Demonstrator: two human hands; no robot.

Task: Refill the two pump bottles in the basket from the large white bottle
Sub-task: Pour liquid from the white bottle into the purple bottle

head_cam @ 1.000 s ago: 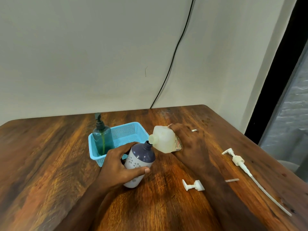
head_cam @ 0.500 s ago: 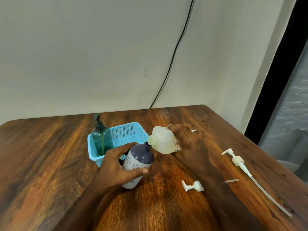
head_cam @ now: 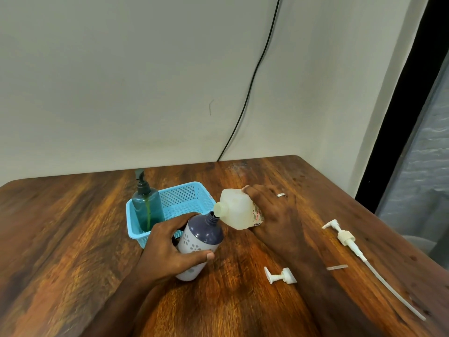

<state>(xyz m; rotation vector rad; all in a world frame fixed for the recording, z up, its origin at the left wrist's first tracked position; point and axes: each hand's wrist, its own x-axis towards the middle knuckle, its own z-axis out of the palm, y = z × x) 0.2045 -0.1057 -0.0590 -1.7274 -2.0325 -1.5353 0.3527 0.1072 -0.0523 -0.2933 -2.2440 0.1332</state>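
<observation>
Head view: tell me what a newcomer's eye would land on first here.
First, the pour at the middle of the wooden table: the right hand tips the large white bottle so its spout meets the open neck of the purple-topped bottle, tilted in the left hand. Behind them, a teal pump bottle stands upright in the blue basket. To the right, two detached white pumps lie on the table, the long-tubed pump and a short pump head.

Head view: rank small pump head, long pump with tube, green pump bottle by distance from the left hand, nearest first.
From the left hand:
1. Green pump bottle, in the basket just behind it.
2. Small pump head, on the table to its right.
3. Long pump with tube, far right.
</observation>
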